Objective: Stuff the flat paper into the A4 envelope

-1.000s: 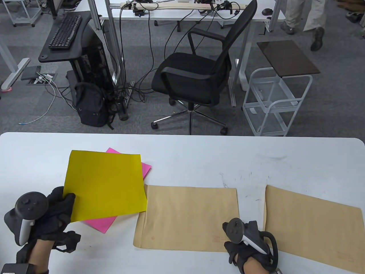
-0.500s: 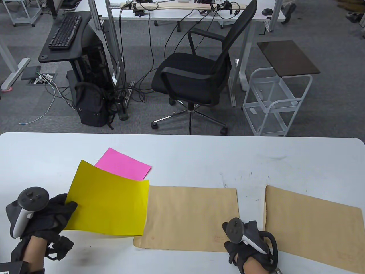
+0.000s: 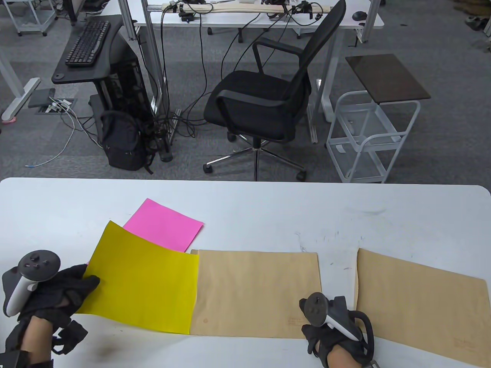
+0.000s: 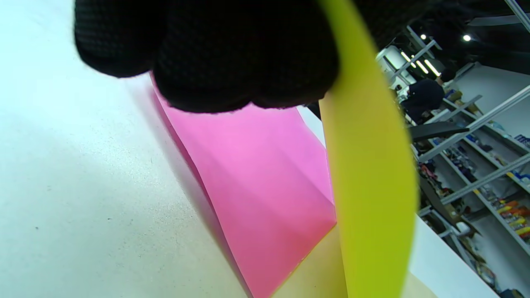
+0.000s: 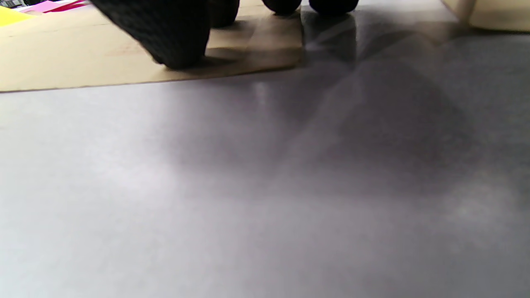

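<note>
My left hand [image 3: 71, 283] pinches the left edge of a yellow sheet [image 3: 142, 281], which curves above the table, its right edge at the open left end of the near brown envelope [image 3: 257, 293]. In the left wrist view the gloved fingers [image 4: 232, 49] grip the yellow sheet [image 4: 368, 174] over a pink sheet [image 4: 256, 182]. My right hand [image 3: 330, 329] rests on the envelope's lower right corner; in the right wrist view its fingertips [image 5: 174, 37] press on the envelope [image 5: 62, 62]. The pink sheet [image 3: 165, 228] lies flat behind the yellow one.
A second brown envelope [image 3: 418, 306] lies at the right of the white table [image 3: 268, 207]. Beyond the table's far edge stand a black office chair [image 3: 264, 99] and a white cart [image 3: 368, 138].
My left hand has drawn the yellow sheet off the pink one, toward me and to the right, until its right edge meets the near envelope's left end. The right hand has stayed put.
</note>
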### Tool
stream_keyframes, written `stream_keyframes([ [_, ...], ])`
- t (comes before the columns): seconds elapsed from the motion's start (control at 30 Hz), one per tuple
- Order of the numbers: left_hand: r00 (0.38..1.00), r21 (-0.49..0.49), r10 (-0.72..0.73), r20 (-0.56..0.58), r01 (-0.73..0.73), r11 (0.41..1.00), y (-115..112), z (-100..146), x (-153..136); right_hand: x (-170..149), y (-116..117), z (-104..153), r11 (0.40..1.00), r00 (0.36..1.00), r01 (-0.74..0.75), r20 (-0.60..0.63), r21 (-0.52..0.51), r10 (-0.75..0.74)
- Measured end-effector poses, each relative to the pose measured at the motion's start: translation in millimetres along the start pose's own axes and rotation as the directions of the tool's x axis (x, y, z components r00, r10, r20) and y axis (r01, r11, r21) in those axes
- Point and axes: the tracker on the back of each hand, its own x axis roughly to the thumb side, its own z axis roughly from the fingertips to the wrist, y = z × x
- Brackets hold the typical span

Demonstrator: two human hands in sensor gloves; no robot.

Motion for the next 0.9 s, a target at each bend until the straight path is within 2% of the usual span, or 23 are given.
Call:
stream_keyframes([
  [0.43, 0.999, -0.025, 0.050, 0.009, -0.049, 0.998, -13.8, -7.2, 0.2, -0.2, 0.0, -0.2, 1.000, 1.000, 0.003, 0.001, 0.002, -0.003],
  [0.9, 1.000, -0.020, -0.003, -0.005, 0.003, 1.000, -32.2, -13.2, 6.9, -0.2, 0.0, -0.2, 1.000, 1.000, 0.003, 0.001, 0.002, -0.003],
])
